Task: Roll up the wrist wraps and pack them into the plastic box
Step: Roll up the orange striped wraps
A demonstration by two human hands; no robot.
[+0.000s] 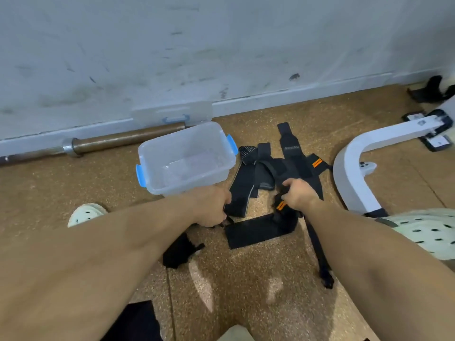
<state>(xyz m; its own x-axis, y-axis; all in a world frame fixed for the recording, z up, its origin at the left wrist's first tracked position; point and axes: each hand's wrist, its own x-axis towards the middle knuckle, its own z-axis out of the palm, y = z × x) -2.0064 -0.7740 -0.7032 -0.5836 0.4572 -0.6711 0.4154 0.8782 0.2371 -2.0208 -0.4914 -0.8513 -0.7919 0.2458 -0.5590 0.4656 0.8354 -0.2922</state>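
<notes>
- My right hand (299, 194) had its grip curled round the bunched end of a black wrist wrap (258, 231) with orange stripes, the rest of it lying flat on the floor toward me.
- My left hand (211, 206) was closed on the near end of another black strap (240, 193); my fingers were turned under, so I could not tell exactly how they pinched it.
- The remaining wraps (290, 163) lay in a loose tangle just beyond my hands, overlapping one another.
- I judged the webbing soft, light and floppy, likely to spring open unless rolled tight from one end and pinned with the thumb.
- The plastic box (150, 153), clear with blue latches, stood open just left of the pile, with nothing packed that I could see.
- Its lid (172, 113) leaned against the scuffed wall (221, 45), behind a barbell (118, 140).
- The floor (246, 279) was speckled brown rubber; a white machine leg (354, 173) curved at the right.
</notes>
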